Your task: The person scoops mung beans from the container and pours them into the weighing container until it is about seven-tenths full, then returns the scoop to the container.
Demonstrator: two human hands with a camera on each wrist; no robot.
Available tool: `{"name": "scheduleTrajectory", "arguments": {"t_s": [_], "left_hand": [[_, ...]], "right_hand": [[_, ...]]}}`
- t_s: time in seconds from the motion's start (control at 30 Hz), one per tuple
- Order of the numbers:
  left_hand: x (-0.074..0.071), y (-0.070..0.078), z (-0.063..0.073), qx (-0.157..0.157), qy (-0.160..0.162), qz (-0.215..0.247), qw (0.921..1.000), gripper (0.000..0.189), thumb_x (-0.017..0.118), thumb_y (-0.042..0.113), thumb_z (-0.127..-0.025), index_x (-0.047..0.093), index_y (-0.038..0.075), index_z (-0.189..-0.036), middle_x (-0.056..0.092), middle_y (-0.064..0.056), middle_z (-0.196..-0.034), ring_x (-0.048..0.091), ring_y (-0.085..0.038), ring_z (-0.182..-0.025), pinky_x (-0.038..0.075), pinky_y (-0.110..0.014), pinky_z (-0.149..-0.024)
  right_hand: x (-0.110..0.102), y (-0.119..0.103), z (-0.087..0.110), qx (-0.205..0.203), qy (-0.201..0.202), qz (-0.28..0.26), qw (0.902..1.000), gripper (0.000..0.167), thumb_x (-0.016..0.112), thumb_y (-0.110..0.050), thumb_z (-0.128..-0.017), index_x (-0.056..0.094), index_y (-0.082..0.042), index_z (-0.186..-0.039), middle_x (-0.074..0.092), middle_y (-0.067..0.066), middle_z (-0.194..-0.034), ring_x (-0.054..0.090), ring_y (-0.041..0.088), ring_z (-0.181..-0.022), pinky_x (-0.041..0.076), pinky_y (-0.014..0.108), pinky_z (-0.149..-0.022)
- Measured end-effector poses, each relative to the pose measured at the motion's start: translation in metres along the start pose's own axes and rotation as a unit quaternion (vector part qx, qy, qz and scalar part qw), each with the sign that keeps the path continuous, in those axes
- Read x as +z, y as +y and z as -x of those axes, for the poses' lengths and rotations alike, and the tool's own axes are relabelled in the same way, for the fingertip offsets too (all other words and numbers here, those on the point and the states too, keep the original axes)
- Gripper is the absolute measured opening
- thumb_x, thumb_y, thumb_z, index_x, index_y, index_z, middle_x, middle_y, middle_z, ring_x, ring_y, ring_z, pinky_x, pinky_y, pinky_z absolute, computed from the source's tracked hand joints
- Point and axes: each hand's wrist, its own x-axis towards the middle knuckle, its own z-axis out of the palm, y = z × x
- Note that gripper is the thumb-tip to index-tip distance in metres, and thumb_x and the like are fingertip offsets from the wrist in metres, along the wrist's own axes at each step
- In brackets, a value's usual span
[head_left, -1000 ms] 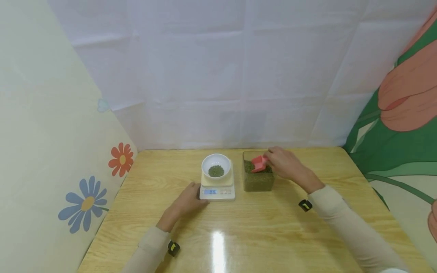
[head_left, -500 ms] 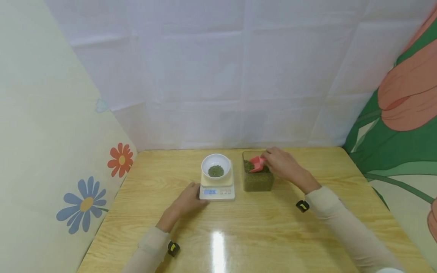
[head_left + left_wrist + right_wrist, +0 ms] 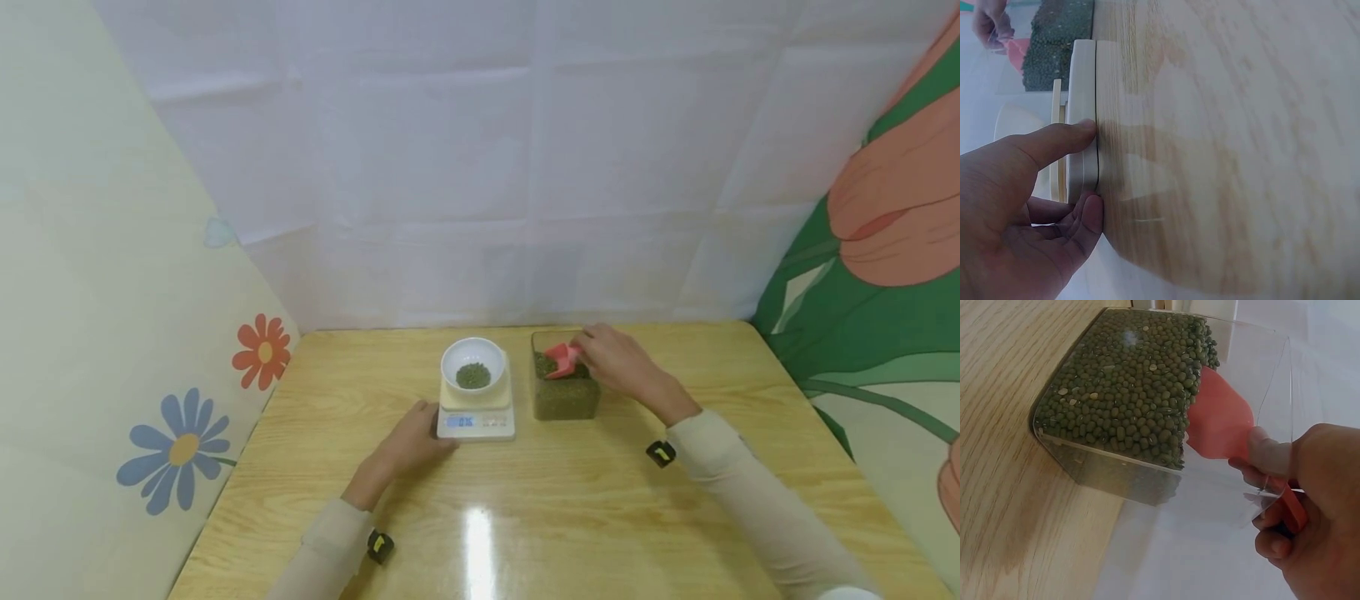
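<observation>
Scoop position: the pink scoop (image 3: 1219,419) sits inside the clear container (image 3: 566,407), its lip against the green beans (image 3: 1129,381).
Scoop axis: runs roughly sideways in the head view; mouth to the person's left and slightly nearer the person, handle to the right.
Right hand: the right hand (image 3: 618,360) grips the handle, fingers curled round it; forearm reaches forward and left.
Left hand: the left hand (image 3: 411,439) pinches the near left corner of the scale (image 3: 489,430), thumb on the front face, fingers at the side.
Bowl: the white bowl (image 3: 491,357) stands on the scale, beans inside.
Support: container and scale rest side by side, apart, on the worktop (image 3: 577,508).
Obscured: handle mostly covered in the head view; depth of the lip and exact display digits unclear.
</observation>
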Motion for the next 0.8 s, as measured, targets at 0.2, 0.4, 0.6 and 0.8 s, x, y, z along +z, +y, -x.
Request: {"name": "scheduleTrajectory", "arguments": {"t_s": [0.2,0.4,0.6,0.8], "left_hand": [[0.0003,-0.0007,-0.0006,0.004,0.002,-0.001,1.0000,0.060,0.087,0.024,-0.088,0.065,0.005,-0.140,0.064,-0.008,-0.114,0.058,-0.021,-0.105,0.055,-0.052,-0.105],[0.0005,-0.0014,-0.0012,0.006,0.000,0.002,1.0000,0.059,0.087,0.024,-0.088,0.065,0.006,-0.140,0.064,-0.007,-0.115,0.058,-0.021,-0.105,0.055,-0.052,-0.105],[0.0002,-0.0012,-0.0019,0.006,-0.003,0.002,1.0000,0.061,0.086,0.025,-0.088,0.064,0.005,-0.142,0.063,-0.008,-0.116,0.058,-0.021,-0.106,0.055,-0.052,-0.105],[0.0004,-0.0022,-0.0016,0.006,-0.003,0.000,1.0000,0.062,0.087,0.025,-0.088,0.063,0.004,-0.142,0.063,-0.008,-0.116,0.058,-0.021,-0.105,0.055,-0.052,-0.105]], "right_hand": [[0.0039,0.0018,-0.0022,0.001,-0.003,-0.001,1.0000,0.022,0.074,-0.013,-0.099,0.074,0.003,-0.114,0.073,0.018,-0.108,0.068,0.037,-0.102,0.062,0.051,-0.090],[0.0076,0.0030,-0.0055,0.003,-0.009,0.001,0.9999,0.025,0.073,-0.016,-0.100,0.074,0.003,-0.116,0.074,0.020,-0.112,0.069,0.039,-0.106,0.061,0.052,-0.094],[0.0070,0.0021,-0.0075,0.004,-0.003,0.006,1.0000,0.024,0.074,-0.017,-0.099,0.074,0.003,-0.113,0.075,0.020,-0.111,0.069,0.039,-0.105,0.061,0.053,-0.093],[0.0065,0.0005,-0.0073,0.009,-0.011,0.000,0.9999,0.022,0.073,-0.015,-0.100,0.075,0.002,-0.113,0.075,0.019,-0.111,0.070,0.039,-0.106,0.061,0.053,-0.093]]}}
